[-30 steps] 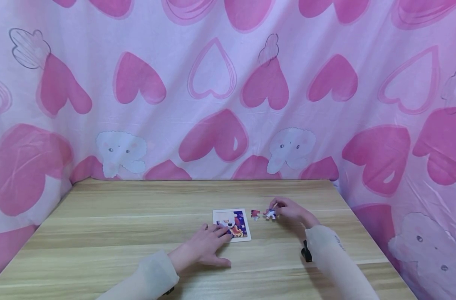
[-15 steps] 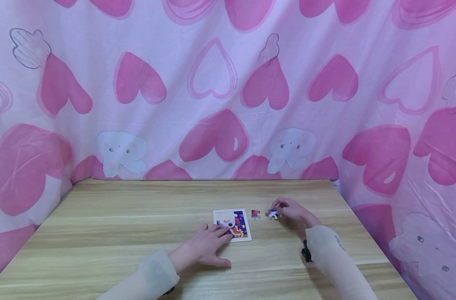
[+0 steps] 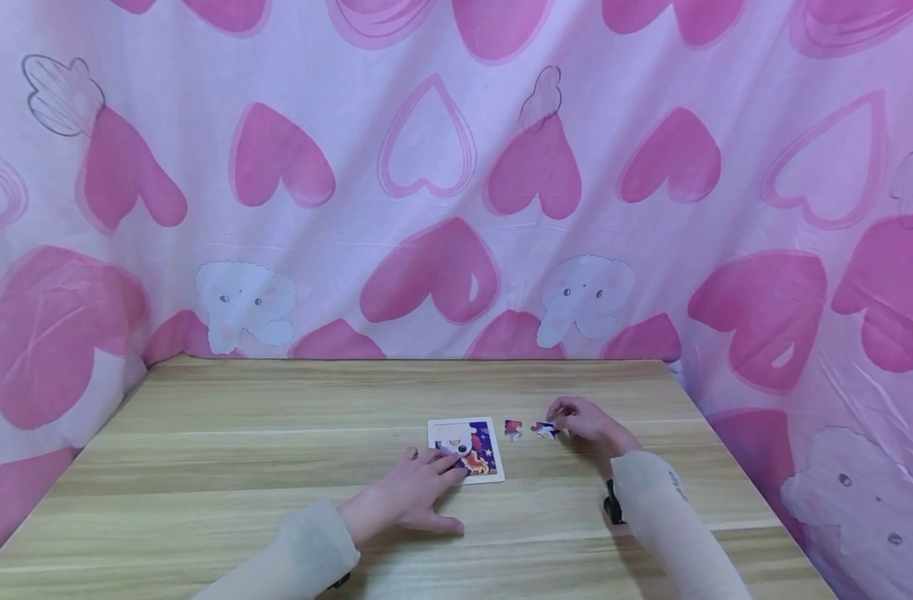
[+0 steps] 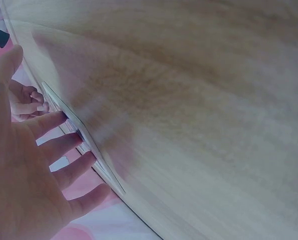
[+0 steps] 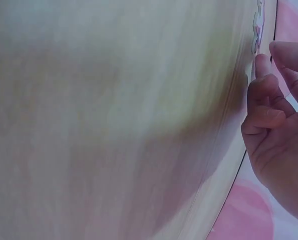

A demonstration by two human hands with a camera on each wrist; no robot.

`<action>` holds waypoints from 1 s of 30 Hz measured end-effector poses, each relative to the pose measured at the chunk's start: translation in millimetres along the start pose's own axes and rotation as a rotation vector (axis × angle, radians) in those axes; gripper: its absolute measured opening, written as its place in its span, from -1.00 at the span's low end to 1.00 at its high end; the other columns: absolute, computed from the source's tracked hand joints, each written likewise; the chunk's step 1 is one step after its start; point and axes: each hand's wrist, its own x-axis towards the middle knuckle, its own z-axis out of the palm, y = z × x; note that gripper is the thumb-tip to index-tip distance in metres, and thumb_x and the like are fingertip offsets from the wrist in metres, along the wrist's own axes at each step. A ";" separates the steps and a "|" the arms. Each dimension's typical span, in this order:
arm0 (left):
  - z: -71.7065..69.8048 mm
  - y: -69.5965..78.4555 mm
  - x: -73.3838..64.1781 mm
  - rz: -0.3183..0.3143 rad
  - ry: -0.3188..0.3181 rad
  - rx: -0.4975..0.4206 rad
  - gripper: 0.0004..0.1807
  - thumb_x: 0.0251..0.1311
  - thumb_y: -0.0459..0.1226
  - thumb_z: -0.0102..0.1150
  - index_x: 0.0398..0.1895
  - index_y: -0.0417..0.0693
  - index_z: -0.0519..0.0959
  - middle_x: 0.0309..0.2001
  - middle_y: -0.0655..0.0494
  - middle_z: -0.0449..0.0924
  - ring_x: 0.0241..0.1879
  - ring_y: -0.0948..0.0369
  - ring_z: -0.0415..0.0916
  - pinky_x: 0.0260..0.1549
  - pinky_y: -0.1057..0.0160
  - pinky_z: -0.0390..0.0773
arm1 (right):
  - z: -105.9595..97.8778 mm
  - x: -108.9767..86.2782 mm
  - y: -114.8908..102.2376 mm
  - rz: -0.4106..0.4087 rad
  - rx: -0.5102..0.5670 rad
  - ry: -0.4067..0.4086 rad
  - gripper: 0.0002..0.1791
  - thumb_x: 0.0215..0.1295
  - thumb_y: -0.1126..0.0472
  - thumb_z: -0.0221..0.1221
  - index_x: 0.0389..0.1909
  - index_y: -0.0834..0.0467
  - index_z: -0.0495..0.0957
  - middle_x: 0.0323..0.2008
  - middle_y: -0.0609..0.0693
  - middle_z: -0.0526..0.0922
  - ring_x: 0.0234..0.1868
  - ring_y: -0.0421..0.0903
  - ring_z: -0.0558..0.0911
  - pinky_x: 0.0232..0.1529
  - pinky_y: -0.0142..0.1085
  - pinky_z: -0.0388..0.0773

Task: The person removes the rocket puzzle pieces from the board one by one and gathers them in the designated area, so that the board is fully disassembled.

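My left hand (image 3: pixel 419 492) rests on a small framed jigsaw puzzle (image 3: pixel 497 476). Its outstretched fingertips touch the lower left of the picture and cover part of it; in the left wrist view the fingers (image 4: pixel 71 172) lie straight and spread along the board's edge (image 4: pixel 106 165). Purple, orange and white parts of the picture show. To the right of the frame, my right hand (image 3: pixel 584 419) has its thumb and bent fingers at the right side of a purple and white jigsaw piece (image 3: pixel 544 431) on the table. Another jigsaw piece (image 3: pixel 512 429), red and white, lies between that piece and the frame.
A wood-grain table (image 3: pixel 239 442) fills the lower part of the head view. Behind and beside it hangs a pink curtain (image 3: pixel 434 333) with hearts and cartoon animals. A black wrist strap (image 3: pixel 613 504) shows under my right sleeve.
The right hand has drawn the purple and white jigsaw piece slightly right and turned it on the table. The left hand stays on the puzzle.
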 end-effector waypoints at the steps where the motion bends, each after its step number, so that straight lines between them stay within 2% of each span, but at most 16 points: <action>1: -0.1 -0.1 0.0 0.000 0.000 0.000 -0.12 -0.13 0.41 -0.17 0.23 0.13 0.27 0.25 0.05 0.17 0.20 0.02 0.10 0.02 -0.17 0.14 | 0.2 -0.4 -0.9 -0.007 -0.010 0.004 -0.83 0.13 0.39 -0.02 -0.28 0.20 0.47 -0.34 0.04 0.45 -0.44 -0.02 0.35 -0.43 -0.27 0.33; 8: -0.4 -0.3 -0.7 0.005 0.008 0.010 -0.13 -0.12 0.40 -0.18 0.22 0.12 0.27 0.24 0.05 0.17 0.19 0.02 0.11 0.02 -0.17 0.14 | 12.0 2.3 -13.8 -0.060 -0.032 0.031 -0.88 0.14 0.34 0.06 -0.30 0.14 0.51 -0.38 0.01 0.46 -0.35 -0.04 0.38 -0.38 -0.25 0.37; 15: -1.6 0.5 -1.0 0.000 -0.003 -0.002 -0.13 -0.12 0.40 -0.16 0.23 0.13 0.27 0.25 0.06 0.17 0.20 0.02 0.10 0.03 -0.17 0.13 | 29.6 10.6 -24.2 -0.210 -0.062 -0.019 -0.83 0.07 0.39 0.11 -0.28 0.17 0.51 -0.40 0.01 0.47 -0.39 -0.06 0.41 -0.46 -0.25 0.44; 24: -1.4 0.1 -0.9 0.004 0.007 0.004 -0.13 -0.13 0.40 -0.16 0.22 0.12 0.28 0.25 0.05 0.17 0.19 0.02 0.11 0.02 -0.17 0.15 | 50.7 15.4 -34.8 -0.221 -0.006 -0.100 -0.79 0.05 0.38 0.14 -0.25 0.14 0.52 -0.36 0.00 0.49 -0.35 -0.05 0.42 -0.41 -0.26 0.46; 30: -1.4 -0.6 -0.7 0.008 0.007 0.003 -0.13 -0.12 0.41 -0.18 0.23 0.13 0.27 0.25 0.06 0.16 0.20 0.02 0.10 0.02 -0.17 0.15 | 61.2 18.1 -44.9 -0.277 -0.054 -0.124 -0.76 0.05 0.38 0.14 -0.23 0.10 0.53 -0.32 -0.04 0.48 -0.30 -0.07 0.40 -0.30 -0.23 0.40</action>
